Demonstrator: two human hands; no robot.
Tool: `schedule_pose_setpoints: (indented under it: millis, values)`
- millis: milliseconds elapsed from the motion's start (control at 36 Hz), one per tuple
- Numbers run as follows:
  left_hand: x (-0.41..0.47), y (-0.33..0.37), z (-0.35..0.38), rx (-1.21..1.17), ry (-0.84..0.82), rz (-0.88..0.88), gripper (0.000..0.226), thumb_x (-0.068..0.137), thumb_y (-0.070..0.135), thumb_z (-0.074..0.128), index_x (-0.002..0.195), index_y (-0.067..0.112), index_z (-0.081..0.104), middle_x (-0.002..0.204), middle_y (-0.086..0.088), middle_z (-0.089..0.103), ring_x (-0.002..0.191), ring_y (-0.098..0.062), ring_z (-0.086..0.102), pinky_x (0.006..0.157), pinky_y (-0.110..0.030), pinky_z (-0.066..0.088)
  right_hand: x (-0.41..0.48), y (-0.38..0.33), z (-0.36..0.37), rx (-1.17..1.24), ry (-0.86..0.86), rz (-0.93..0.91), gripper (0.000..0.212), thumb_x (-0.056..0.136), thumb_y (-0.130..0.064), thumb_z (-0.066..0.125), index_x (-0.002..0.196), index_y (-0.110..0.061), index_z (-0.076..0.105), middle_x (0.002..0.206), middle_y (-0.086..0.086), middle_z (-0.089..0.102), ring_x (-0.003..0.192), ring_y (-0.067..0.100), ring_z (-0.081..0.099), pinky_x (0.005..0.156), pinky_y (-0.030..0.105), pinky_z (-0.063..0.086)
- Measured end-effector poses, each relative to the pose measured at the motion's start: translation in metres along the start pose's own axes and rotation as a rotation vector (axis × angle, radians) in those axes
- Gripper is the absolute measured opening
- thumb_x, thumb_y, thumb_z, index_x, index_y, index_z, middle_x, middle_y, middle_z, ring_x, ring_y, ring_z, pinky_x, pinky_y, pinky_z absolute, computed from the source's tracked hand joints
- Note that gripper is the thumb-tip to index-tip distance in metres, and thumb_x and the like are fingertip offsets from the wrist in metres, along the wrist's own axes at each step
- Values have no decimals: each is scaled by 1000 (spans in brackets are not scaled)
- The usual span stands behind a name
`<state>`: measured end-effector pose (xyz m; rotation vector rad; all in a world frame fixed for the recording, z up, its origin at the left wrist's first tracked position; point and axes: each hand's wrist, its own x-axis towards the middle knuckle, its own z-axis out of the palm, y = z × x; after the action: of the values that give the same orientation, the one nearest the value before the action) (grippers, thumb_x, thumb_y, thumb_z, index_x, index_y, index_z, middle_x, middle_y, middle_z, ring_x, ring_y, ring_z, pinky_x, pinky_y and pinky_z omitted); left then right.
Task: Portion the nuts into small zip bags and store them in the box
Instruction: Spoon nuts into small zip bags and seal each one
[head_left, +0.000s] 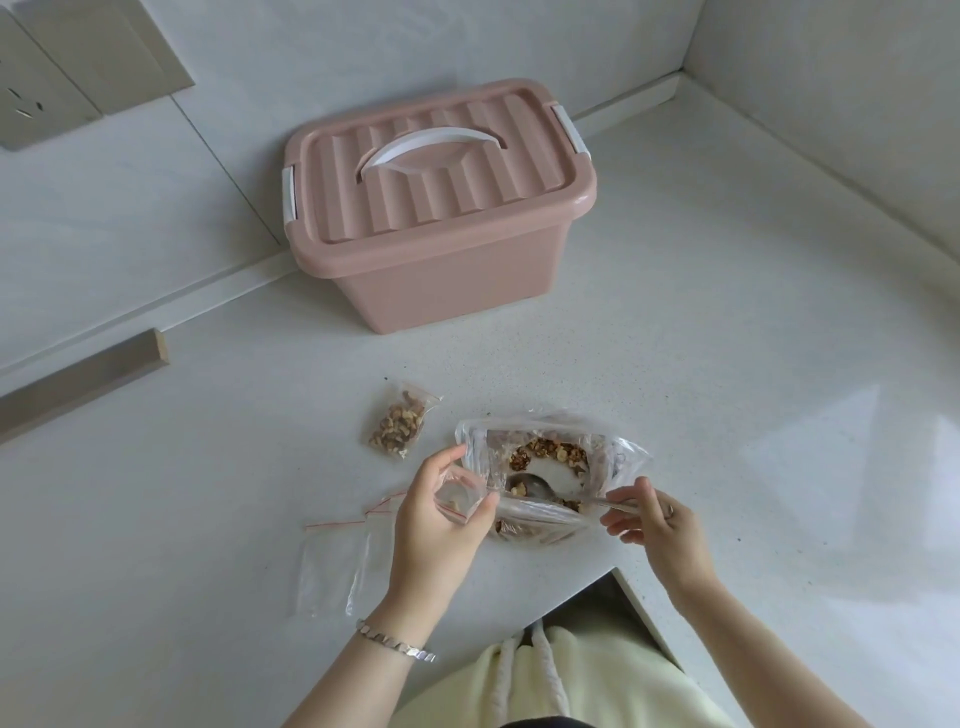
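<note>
A large clear bag of nuts (550, 457) lies open on the white counter in front of me. My left hand (441, 514) holds a small zip bag (460, 496) open at the big bag's left edge; a few nut pieces sit inside it. My right hand (654, 525) pinches the handle of a metal spoon (540, 488), whose bowl rests inside the big bag. A filled small zip bag of nuts (399, 425) lies flat just left of the big bag. The pink storage box (441, 208) stands at the back with its lid closed and white handle down.
Empty small zip bags with red seals (337, 561) lie on the counter left of my left wrist. A wooden strip (83, 382) sits at the far left by the wall. Wall sockets (31, 98) are at top left. The counter edge (618, 577) cuts in near my body.
</note>
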<state>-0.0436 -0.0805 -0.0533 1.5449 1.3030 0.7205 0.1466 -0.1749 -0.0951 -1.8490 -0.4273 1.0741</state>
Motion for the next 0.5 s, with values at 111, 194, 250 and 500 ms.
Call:
schedule_pose_setpoints:
  millis: [111, 194, 250, 500]
  values:
    - [0, 3, 0, 7, -1, 22, 48, 74, 6, 75, 101, 37, 52, 86, 20, 64, 93, 1, 59, 91, -2, 33, 3, -2, -2, 129, -18, 164, 42, 98, -31, 36, 83, -5, 65, 67, 11, 68, 63, 21, 62, 63, 27, 49]
    - [0, 6, 0, 24, -1, 45, 50, 73, 5, 75, 102, 38, 51, 83, 17, 65, 92, 4, 58, 87, 1, 32, 3, -4, -7, 222, -9, 246, 43, 98, -34, 35, 86, -5, 64, 68, 12, 67, 63, 21, 60, 64, 28, 49]
    - [1, 8, 1, 31, 0, 61, 50, 73, 5, 75, 102, 38, 51, 79, 13, 65, 92, 6, 57, 85, 2, 32, 3, -6, -12, 269, -6, 269, 43, 98, -35, 35, 87, -5, 63, 67, 11, 67, 64, 22, 60, 65, 28, 48]
    - [13, 11, 12, 192, -68, 20, 46, 74, 16, 76, 111, 26, 50, 90, 15, 61, 89, -2, 56, 77, -1, 37, -3, -45, -32, 301, 14, 108, 44, 98, -36, 34, 83, -8, 64, 61, 5, 68, 55, 14, 61, 60, 25, 48]
